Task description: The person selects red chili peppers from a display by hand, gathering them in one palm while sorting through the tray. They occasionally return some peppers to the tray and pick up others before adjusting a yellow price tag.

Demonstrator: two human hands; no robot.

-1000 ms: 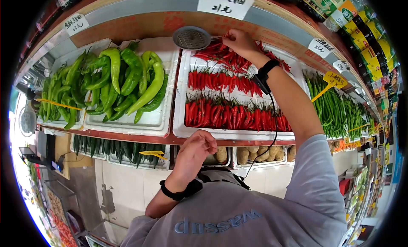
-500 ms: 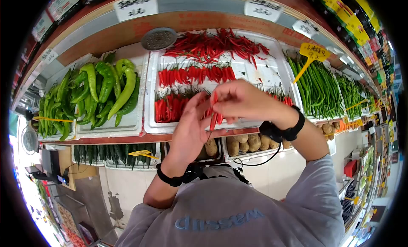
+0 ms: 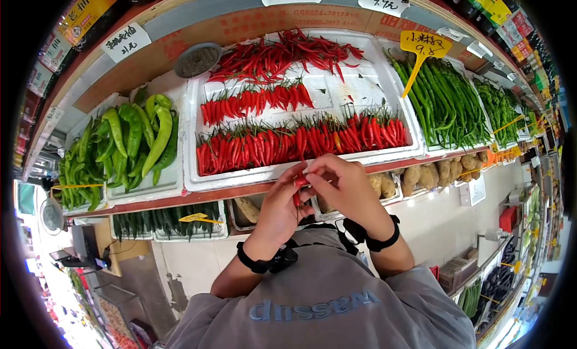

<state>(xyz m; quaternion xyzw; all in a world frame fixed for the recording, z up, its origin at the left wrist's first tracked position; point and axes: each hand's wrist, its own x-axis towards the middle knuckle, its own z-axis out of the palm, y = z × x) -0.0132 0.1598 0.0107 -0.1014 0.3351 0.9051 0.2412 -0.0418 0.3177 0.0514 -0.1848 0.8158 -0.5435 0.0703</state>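
In front of the white foam tray [image 3: 415,149], both my hands meet close to my body. Between them are red chilies [image 3: 299,181], held low in the fingers. My left hand [image 3: 277,206] is closed around them, palm turned inward. My right hand [image 3: 347,184] pinches at the top chili with thumb and forefinger. How many chilies are in the grip is hidden by the fingers. Just beyond, a long front row of red chilies [image 3: 258,148] stands side by side in the tray, stems away from me. A shorter row [image 3: 255,103] and a loose heap [image 3: 288,51] lie behind.
Large green peppers [image 3: 129,133] fill trays on the left; slim green chilies [image 3: 442,103] lie right, under a yellow price tag [image 3: 425,44]. A round metal dish [image 3: 198,59] sits at the tray's back left corner. Potatoes [image 3: 421,176] and dark cucumbers [image 3: 168,224] occupy the lower shelf.
Both hands have drawn back from over the front chili row toward my body, still holding red chilies. The view has shifted, and the whole front row now shows.
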